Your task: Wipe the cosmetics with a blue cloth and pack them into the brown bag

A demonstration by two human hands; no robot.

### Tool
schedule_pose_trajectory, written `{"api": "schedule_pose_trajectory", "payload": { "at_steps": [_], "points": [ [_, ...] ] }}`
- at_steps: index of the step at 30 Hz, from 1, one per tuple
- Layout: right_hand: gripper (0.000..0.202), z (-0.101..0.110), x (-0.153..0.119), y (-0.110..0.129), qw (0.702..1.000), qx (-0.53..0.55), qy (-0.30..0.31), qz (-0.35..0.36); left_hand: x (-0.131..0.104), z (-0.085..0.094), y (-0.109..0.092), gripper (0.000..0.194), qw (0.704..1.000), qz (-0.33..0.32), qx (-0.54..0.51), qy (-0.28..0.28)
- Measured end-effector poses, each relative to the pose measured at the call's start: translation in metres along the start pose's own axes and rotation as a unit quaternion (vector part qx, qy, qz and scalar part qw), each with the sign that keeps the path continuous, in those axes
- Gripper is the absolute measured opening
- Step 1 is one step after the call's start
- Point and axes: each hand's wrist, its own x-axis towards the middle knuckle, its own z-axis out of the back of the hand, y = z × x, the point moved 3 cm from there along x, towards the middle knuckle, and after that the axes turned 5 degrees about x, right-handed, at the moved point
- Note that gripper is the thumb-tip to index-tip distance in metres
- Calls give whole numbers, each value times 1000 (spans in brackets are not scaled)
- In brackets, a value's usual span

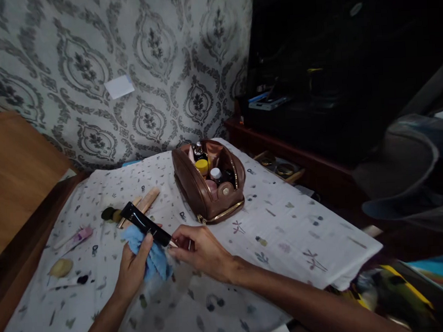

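Observation:
A black squeeze tube [147, 225] is held at a slant above the table. My left hand [133, 264] grips it from below together with a crumpled light blue cloth [156, 262], its thumb pressed on the tube. The fingertips of my right hand [203, 248] pinch the tube's lower, rose-gold-coloured cap end. Just behind the tube lie makeup brushes [116, 214] and a beige-pink stick-like item [149, 198]. Farther back stands a brown cosmetic bag [193, 192], unzipped, with a yellow-lidded jar [201, 166], a white-capped bottle [215, 173] and other items inside.
A patterned white cloth [284, 222] covers the table. At left lie a pinkish item [80, 236], a yellowish sponge [61, 267] and a small white brush [69, 282]. A dark cabinet [298, 152] and an open drawer [281, 168] border the right.

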Motion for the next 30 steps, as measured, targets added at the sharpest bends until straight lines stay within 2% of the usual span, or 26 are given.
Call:
{"api": "schedule_pose_trajectory", "payload": {
  "at_steps": [6,10,13,15,18,21,23,25,30],
  "points": [
    [13,33,-27,9,998,59,-25,14,10,-32,-30,44,997,-60,24,44],
    [16,58,-44,8,992,109,-60,-1,21,-55,-59,36,983,-153,82,62],
    [24,79,-55,9,982,163,-90,-24,34,-68,-84,29,947,-268,162,65],
    [29,95,-61,10,973,197,-117,-37,44,-76,-100,27,912,-341,220,59],
    [31,118,-67,11,966,199,-161,-34,57,-86,-115,30,855,-414,311,36],
    [26,139,-71,10,965,175,-196,-21,65,-95,-117,30,802,-462,377,27],
    [24,149,-72,7,964,166,-204,-27,66,-98,-115,29,780,-488,392,14],
    [23,157,-73,6,965,155,-210,-31,66,-100,-112,30,770,-502,394,-1],
    [24,170,-69,6,970,108,-211,-56,65,-103,-107,34,771,-518,369,-39]
  ]
}}
